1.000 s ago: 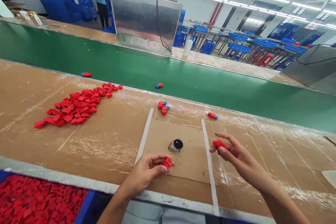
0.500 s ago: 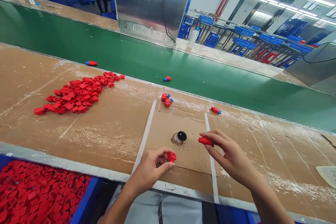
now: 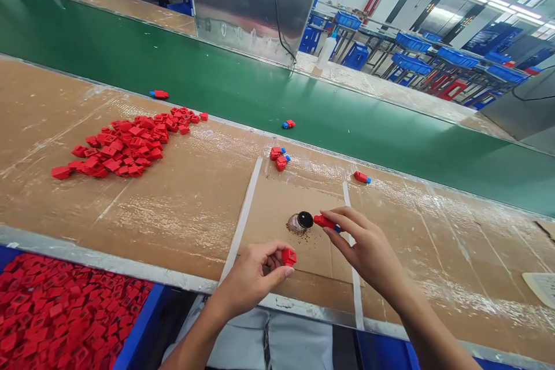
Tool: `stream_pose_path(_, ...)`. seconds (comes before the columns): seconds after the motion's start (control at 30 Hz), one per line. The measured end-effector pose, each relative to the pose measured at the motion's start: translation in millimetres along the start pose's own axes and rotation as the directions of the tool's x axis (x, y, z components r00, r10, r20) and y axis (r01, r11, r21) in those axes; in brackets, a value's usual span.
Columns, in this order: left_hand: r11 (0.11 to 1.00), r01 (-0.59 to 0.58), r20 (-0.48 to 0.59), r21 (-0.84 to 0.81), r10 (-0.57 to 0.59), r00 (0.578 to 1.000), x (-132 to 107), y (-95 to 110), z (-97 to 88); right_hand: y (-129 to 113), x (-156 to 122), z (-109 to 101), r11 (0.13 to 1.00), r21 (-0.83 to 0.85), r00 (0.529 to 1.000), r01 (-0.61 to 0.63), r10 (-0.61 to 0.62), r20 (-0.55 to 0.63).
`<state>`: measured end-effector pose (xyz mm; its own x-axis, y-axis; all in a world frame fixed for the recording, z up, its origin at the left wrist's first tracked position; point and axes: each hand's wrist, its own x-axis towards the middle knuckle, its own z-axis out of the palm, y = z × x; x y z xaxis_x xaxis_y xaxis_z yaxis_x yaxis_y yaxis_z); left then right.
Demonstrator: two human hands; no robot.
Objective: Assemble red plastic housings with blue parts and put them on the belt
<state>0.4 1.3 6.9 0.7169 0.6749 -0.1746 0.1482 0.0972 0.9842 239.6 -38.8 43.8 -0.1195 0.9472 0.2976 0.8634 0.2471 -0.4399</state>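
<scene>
Between thumb and fingers, my left hand pinches a small red plastic block with a square opening facing up. My right hand grips a red plastic piece with a blue end, its red tip pointing left. That tip is close beside the black round top of a small jar; whether they touch I cannot tell. Brown specks lie around the jar on a cardboard sheet. Two red-and-blue pieces rest behind the jar, and another red-and-blue piece lies to the right.
A heap of red blocks lies on the table at left. Below it, a blue bin holds many more. A green conveyor belt crosses behind, carrying red-and-blue pieces. A metal panel and a white bottle stand beyond.
My right hand has moved left with the red-and-blue piece, bringing its tip up to the jar. My left hand still holds its block. Pieces on the belt appear shifted slightly right as the view tilts.
</scene>
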Motion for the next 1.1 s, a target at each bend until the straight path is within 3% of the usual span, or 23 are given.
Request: stream_pose_path(1.1, 0.999, -0.005, 0.005, -0.036, 0.005, 1.000, -1.4, -2.2, 0.0, -1.8, 0.2, 11.1, 0.999, -0.014, 0.999, 0.032, -0.032, 0.004)
